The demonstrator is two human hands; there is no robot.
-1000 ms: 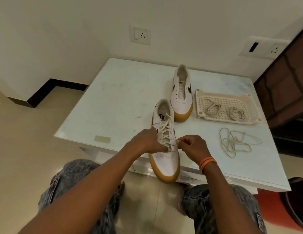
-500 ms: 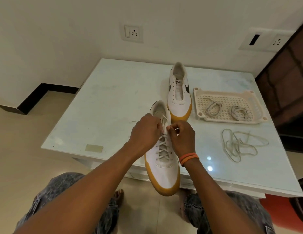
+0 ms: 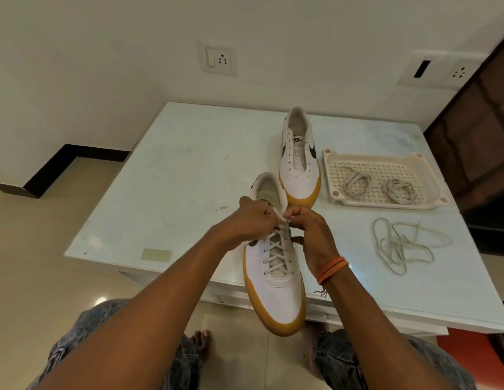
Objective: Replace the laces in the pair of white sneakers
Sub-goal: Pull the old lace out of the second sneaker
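Near sneaker (image 3: 276,280): white upper, tan sole, criss-cross lace (image 3: 277,256) threaded up its front; it lies at the table's front edge, at 6 o'clock on the tabletop, toe overhanging toward the person and heel pointing to 12 o'clock. Left hand (image 3: 252,220): at 10 o'clock of this sneaker's laced section, fingers curled and pinching the lace at the tongue top. Right hand (image 3: 308,229): at 2 o'clock of the same section, fingers curled, also pinching the lace at the tongue top; the two sets of knuckles nearly meet above the eyelets. An orange band (image 3: 332,270) circles the right wrist. Far sneaker (image 3: 300,164): same make, dark side marks, eyelets bare, standing just beyond the near one at its 1 o'clock, toe toward the person. Tray (image 3: 381,159): cream perforated plastic, at 3 o'clock of the far sneaker, holding two coiled laces, one (image 3: 356,184) at its left and one (image 3: 400,190) at its right. Loose lace (image 3: 402,244): pale, tangled, lying on the bare top at 6 o'clock of the tray, well apart from the hands. Table (image 3: 189,170): pale glossy top, with a small tan label (image 3: 155,254) near the front-left edge at 8 o'clock.
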